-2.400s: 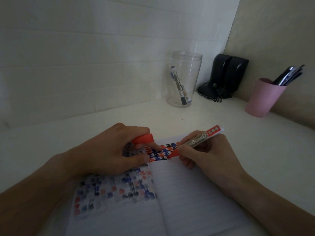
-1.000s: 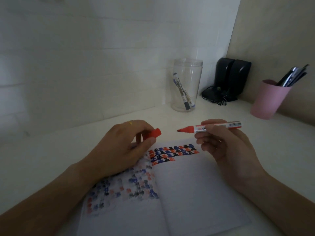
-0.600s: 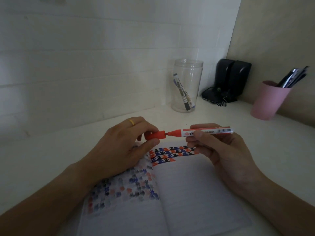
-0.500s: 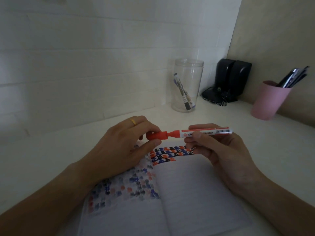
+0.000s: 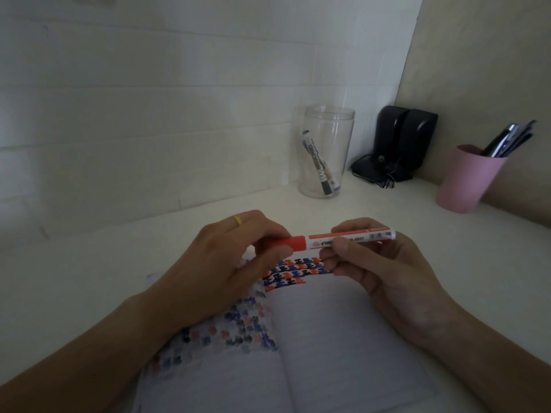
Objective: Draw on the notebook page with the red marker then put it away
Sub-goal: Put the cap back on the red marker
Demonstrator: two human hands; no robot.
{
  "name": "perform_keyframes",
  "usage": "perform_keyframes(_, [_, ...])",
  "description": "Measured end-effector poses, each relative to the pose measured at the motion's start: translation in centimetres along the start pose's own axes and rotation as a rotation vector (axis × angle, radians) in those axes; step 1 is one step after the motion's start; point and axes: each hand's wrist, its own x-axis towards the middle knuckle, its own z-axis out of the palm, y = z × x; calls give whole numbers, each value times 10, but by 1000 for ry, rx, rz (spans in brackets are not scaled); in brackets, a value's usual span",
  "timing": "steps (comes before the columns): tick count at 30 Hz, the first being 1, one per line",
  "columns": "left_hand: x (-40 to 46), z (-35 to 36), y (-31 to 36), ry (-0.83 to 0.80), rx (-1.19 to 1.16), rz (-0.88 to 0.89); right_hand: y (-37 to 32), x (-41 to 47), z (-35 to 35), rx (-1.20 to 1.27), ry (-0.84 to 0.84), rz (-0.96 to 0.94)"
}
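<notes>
The red marker (image 5: 351,237) lies level in the air above the open notebook (image 5: 337,341). Its red cap (image 5: 290,243) sits on the tip end. My left hand (image 5: 226,269) pinches the cap between thumb and fingers. My right hand (image 5: 384,272) grips the white barrel from below and behind. The right-hand page carries rows of small red, blue and black marks at its top; the left-hand page shows fainter marks of the same colours.
A clear plastic jar (image 5: 325,150) with two markers stands at the back by the white wall. Black speakers (image 5: 399,144) fill the corner. A pink cup (image 5: 468,180) of pens is at the right. The white desk (image 5: 89,278) runs under everything.
The marker left the page and turned level. My left hand brought the cap to the tip, and the cap now sits fully pushed on the marker.
</notes>
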Motion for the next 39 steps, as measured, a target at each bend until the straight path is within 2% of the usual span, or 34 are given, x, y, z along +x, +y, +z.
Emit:
perform_keyframes(11, [-3,-2,3,-13,-117,-56,-2,-4,-5,-104,-25,-51])
perform_keyframes(21, [-2,-3,3,-30,-90,42,7,-4,-13,-161,-38,-19])
perform_keyframes(23, [-1,-4,0,12,-64,49,3,-2,-13,-272,-30,-55])
perform_keyframes(28, [0,0,0,62,38,87,-2,-2,-6,-682,-55,-278])
perform_keyframes(32, [-2,3,-3,67,21,-58,1,0,-2,-492,-51,-159])
perform_keyframes(36, [-5,5,-14,-2,187,-132,6,6,-7,-353,3,8])
perform_keyframes(39, [-5,5,-15,-22,248,-143,0,13,-6,-300,75,36])
